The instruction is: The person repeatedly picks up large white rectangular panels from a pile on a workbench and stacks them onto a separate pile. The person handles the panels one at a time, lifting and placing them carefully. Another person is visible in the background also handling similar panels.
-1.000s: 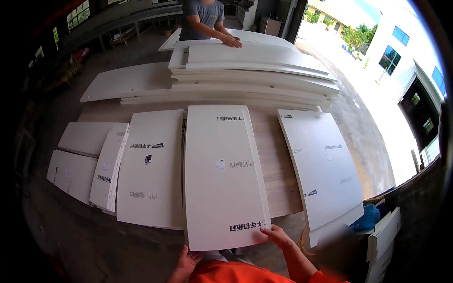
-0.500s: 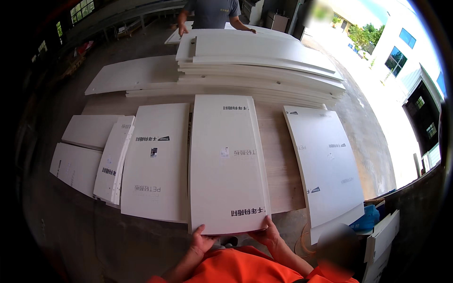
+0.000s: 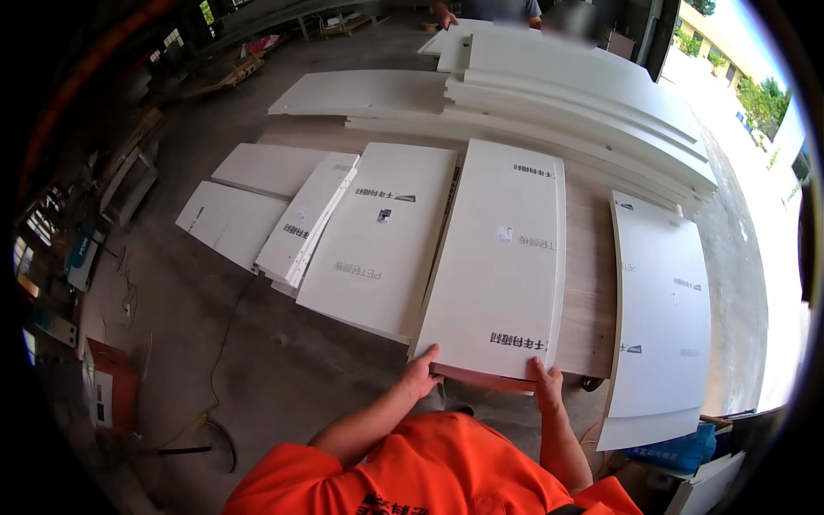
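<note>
A long white panel [image 3: 493, 249] with dark printing and a small pale label lies lengthwise away from me on a wooden tabletop [image 3: 586, 275]. My left hand [image 3: 422, 371] grips its near left corner, thumb on top and fingers underneath. At the near right corner my right hand [image 3: 547, 382] holds it the same way. Below its near end shows a reddish-brown edge. Close along its left side is another white panel [image 3: 378, 249] with a dark label. Farther right lies a separate white panel [image 3: 661, 309], its near end overhanging the table.
At the far side rises a stack of large white boards [image 3: 584, 94], with part of a co-worker's hand [image 3: 446, 19] behind it. Smaller panels [image 3: 266, 172] and narrow strips [image 3: 309, 215] lie left. A cable [image 3: 223, 360] crosses the floor; a blue bag [image 3: 678, 451] stands lower right.
The view has swung leftward, so everything sits farther right and more floor shows at left. Both my hands keep their hold on the panel's near corners.
</note>
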{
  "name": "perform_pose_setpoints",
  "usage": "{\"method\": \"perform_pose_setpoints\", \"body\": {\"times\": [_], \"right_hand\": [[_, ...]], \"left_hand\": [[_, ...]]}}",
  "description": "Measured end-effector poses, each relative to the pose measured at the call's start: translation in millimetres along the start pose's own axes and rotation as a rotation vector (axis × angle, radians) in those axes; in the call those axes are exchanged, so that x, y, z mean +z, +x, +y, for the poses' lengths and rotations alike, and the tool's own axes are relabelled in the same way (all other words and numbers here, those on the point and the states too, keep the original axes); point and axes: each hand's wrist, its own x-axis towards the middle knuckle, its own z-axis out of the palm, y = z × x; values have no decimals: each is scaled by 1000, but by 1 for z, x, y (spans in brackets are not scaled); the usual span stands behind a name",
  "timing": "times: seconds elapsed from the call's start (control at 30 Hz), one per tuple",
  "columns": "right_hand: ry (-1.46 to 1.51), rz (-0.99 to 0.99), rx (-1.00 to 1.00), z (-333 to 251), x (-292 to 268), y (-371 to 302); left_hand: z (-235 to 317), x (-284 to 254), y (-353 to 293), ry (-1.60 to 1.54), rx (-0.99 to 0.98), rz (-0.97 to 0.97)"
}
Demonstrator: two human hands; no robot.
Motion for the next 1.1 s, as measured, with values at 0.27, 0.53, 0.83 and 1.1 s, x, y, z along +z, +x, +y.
{"method": "perform_pose_setpoints", "body": {"times": [0.27, 0.53, 0.83, 1.1], "right_hand": [[37, -61, -69, 16, -6, -3], [99, 224, -193, 40, 18, -3], [-363, 749, 74, -7, 160, -92], [-295, 373, 334, 47, 291, -289]], "left_hand": [[3, -11, 12, 165, -10, -26], [46, -64, -2, 562, -242, -227], [189, -226, 21, 561, -253, -138], [226, -265, 42, 1291, -410, -92]]}}
